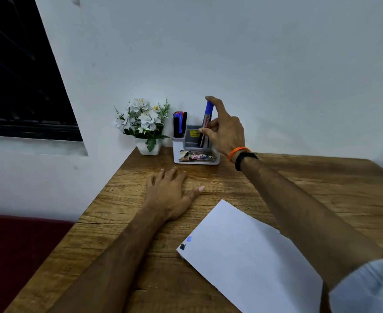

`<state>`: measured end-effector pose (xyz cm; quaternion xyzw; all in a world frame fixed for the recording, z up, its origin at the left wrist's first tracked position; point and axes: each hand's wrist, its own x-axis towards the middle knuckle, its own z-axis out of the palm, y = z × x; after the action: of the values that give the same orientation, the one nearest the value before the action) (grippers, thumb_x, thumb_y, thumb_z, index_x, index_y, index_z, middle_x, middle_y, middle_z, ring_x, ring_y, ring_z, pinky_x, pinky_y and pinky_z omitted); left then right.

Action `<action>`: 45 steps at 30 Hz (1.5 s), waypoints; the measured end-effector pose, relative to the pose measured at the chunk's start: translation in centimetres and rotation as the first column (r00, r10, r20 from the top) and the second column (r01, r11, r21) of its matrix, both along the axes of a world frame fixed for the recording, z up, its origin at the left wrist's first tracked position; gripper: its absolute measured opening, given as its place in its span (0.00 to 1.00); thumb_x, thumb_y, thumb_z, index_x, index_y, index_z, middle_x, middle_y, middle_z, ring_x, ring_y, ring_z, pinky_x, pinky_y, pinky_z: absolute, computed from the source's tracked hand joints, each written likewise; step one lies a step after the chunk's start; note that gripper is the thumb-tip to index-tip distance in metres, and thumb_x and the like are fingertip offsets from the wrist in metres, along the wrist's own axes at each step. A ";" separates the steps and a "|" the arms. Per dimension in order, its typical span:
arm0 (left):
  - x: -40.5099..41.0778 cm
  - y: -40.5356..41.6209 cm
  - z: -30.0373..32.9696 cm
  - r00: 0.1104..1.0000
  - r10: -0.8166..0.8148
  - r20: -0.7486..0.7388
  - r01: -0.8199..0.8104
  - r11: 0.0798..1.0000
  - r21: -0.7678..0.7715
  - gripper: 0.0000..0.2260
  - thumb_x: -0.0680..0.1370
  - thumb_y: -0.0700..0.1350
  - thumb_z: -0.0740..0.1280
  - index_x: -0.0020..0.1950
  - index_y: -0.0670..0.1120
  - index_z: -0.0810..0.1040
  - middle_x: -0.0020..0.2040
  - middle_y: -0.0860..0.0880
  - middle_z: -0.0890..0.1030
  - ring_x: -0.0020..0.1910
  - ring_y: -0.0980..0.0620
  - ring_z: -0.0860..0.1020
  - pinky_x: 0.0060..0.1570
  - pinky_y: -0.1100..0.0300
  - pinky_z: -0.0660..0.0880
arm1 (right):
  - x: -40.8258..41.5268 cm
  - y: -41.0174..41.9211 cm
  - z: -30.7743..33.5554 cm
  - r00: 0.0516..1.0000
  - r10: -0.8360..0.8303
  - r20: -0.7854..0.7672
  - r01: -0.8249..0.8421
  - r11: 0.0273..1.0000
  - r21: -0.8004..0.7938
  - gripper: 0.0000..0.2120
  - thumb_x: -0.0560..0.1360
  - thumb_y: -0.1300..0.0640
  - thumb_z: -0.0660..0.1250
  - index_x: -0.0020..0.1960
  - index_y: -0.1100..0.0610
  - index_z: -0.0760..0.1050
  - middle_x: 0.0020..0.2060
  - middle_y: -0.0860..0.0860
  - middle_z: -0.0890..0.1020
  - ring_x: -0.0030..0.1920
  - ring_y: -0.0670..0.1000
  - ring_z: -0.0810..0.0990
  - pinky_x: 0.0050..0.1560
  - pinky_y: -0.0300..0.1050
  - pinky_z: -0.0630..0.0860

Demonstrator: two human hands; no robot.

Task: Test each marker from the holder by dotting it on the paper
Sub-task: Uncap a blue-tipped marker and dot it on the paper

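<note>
A white and grey marker holder stands at the back of the wooden table. Its left compartment holds several markers with black, blue and red caps. My right hand pinches a blue-capped marker that stands upright in the holder's right compartment, forefinger on its cap. My left hand rests flat on the table in front of the holder, fingers spread. The white paper lies at the front right and carries a blue dot and a black mark near its left corner.
A white pot of artificial white flowers stands left of the holder against the wall. The wooden table ends at a left edge with a dark red seat below. A dark window fills the upper left.
</note>
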<state>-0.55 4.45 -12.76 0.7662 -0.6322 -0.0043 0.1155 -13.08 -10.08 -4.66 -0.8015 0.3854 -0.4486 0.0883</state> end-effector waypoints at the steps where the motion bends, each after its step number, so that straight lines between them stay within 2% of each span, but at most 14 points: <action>1: 0.0 0.0 0.0 1.000 0.001 0.000 -0.001 1.000 0.001 0.38 0.72 0.74 0.45 0.75 0.55 0.61 0.78 0.49 0.58 0.77 0.44 0.53 0.73 0.42 0.51 | 0.1 0.0 -0.2 0.999 0.002 -0.033 -0.002 1.000 0.000 0.35 0.73 0.52 0.75 0.75 0.44 0.62 0.43 0.50 0.86 0.44 0.52 0.85 0.51 0.47 0.81; 3: 0.0 0.0 -0.1 1.000 0.004 0.002 -0.004 1.000 0.003 0.38 0.72 0.74 0.45 0.75 0.55 0.61 0.78 0.49 0.58 0.77 0.43 0.54 0.73 0.42 0.51 | 0.3 0.1 -0.3 0.991 -0.019 -0.132 0.015 0.999 -0.031 0.30 0.74 0.51 0.72 0.73 0.44 0.65 0.48 0.51 0.84 0.48 0.52 0.83 0.52 0.48 0.80; 5: 0.0 0.1 0.0 1.000 0.006 0.004 -0.007 1.000 0.005 0.39 0.71 0.74 0.44 0.75 0.55 0.61 0.78 0.48 0.58 0.77 0.43 0.54 0.73 0.41 0.51 | 0.5 0.2 -0.2 0.973 -0.047 -0.226 0.039 0.998 -0.042 0.28 0.75 0.51 0.71 0.73 0.45 0.67 0.58 0.54 0.78 0.54 0.54 0.80 0.56 0.50 0.78; 9: -0.1 0.1 0.2 1.000 0.007 0.004 -0.007 1.000 0.017 0.38 0.72 0.74 0.44 0.76 0.55 0.61 0.78 0.48 0.58 0.77 0.44 0.53 0.73 0.41 0.50 | 0.4 0.4 0.2 0.971 -0.041 -0.237 0.051 0.998 0.036 0.31 0.74 0.55 0.70 0.74 0.47 0.65 0.63 0.56 0.71 0.56 0.56 0.78 0.59 0.50 0.78; 14: -0.1 0.2 0.4 1.000 0.008 -0.004 -0.008 1.000 0.022 0.37 0.73 0.73 0.46 0.75 0.55 0.61 0.78 0.48 0.58 0.77 0.44 0.53 0.73 0.41 0.50 | 0.6 1.3 0.1 0.998 -0.029 -0.063 0.029 1.000 -0.003 0.26 0.73 0.57 0.70 0.70 0.52 0.70 0.60 0.54 0.74 0.47 0.54 0.80 0.53 0.48 0.78; 18: 0.4 0.1 0.5 1.000 0.003 -0.031 -0.003 1.000 -0.006 0.36 0.74 0.72 0.49 0.76 0.54 0.60 0.78 0.48 0.59 0.77 0.44 0.54 0.73 0.42 0.51 | 1.4 2.0 0.1 0.999 0.025 -0.026 -0.025 1.000 -0.016 0.19 0.72 0.57 0.71 0.63 0.54 0.76 0.52 0.51 0.79 0.48 0.48 0.76 0.55 0.48 0.78; 22: 2.3 0.3 0.3 0.996 0.087 -0.012 -0.087 0.996 0.005 0.36 0.74 0.73 0.48 0.76 0.54 0.59 0.79 0.47 0.57 0.77 0.45 0.53 0.73 0.40 0.50 | 2.8 2.4 0.2 0.998 0.066 -0.011 -0.066 0.997 0.029 0.16 0.72 0.55 0.72 0.59 0.54 0.77 0.46 0.46 0.82 0.43 0.46 0.78 0.53 0.50 0.80; 26: 2.8 0.3 0.0 0.994 0.111 -0.002 -0.111 0.994 0.021 0.37 0.73 0.73 0.46 0.76 0.55 0.60 0.79 0.47 0.56 0.77 0.44 0.53 0.73 0.39 0.50 | 4.1 2.4 0.4 0.996 0.074 -0.058 -0.069 0.994 0.080 0.19 0.73 0.53 0.73 0.62 0.55 0.77 0.49 0.50 0.84 0.50 0.50 0.82 0.57 0.47 0.79; 32: 2.7 0.2 -0.1 0.993 0.118 -0.005 -0.118 0.993 0.017 0.36 0.74 0.73 0.46 0.76 0.55 0.59 0.79 0.46 0.56 0.77 0.44 0.53 0.72 0.38 0.49 | 5.4 2.0 0.4 0.993 0.060 -0.100 -0.048 0.992 0.120 0.22 0.74 0.55 0.72 0.66 0.56 0.76 0.56 0.52 0.83 0.58 0.53 0.80 0.63 0.49 0.76; 34: 2.7 0.1 -0.1 0.993 0.119 -0.002 -0.119 0.993 0.013 0.36 0.74 0.73 0.46 0.76 0.54 0.60 0.79 0.46 0.56 0.77 0.44 0.53 0.72 0.38 0.50 | 5.5 1.9 0.3 0.997 0.063 -0.053 -0.054 0.986 0.158 0.21 0.73 0.55 0.73 0.65 0.57 0.76 0.55 0.52 0.84 0.57 0.52 0.81 0.62 0.44 0.75; 38: 2.7 0.2 0.0 0.993 0.121 0.010 -0.121 0.992 0.018 0.37 0.74 0.73 0.46 0.76 0.54 0.60 0.79 0.46 0.56 0.77 0.43 0.53 0.72 0.38 0.50 | 5.5 1.8 0.2 0.999 0.043 0.032 -0.049 0.975 0.215 0.19 0.71 0.56 0.76 0.60 0.56 0.79 0.48 0.50 0.86 0.50 0.48 0.82 0.51 0.36 0.73; 42: 2.6 0.2 0.0 0.993 0.122 0.010 -0.122 0.992 0.023 0.37 0.74 0.73 0.46 0.76 0.54 0.59 0.79 0.46 0.56 0.77 0.43 0.53 0.72 0.38 0.50 | 5.3 1.6 0.2 0.991 0.041 0.125 -0.071 0.967 0.247 0.15 0.68 0.57 0.79 0.53 0.54 0.81 0.43 0.49 0.86 0.46 0.47 0.84 0.52 0.43 0.80; 45: 2.6 0.1 0.0 0.993 0.121 0.013 -0.122 0.992 0.030 0.37 0.73 0.73 0.45 0.77 0.55 0.59 0.79 0.46 0.56 0.77 0.43 0.53 0.72 0.38 0.50 | 5.5 1.5 0.4 0.982 0.034 0.187 -0.078 0.968 0.237 0.13 0.67 0.57 0.80 0.50 0.54 0.82 0.42 0.48 0.86 0.45 0.46 0.84 0.52 0.46 0.81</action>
<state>2.09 4.58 -12.75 0.8049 -0.5849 -0.0029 0.1002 -7.60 -8.62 -4.23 -0.7511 0.4051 -0.4662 0.2333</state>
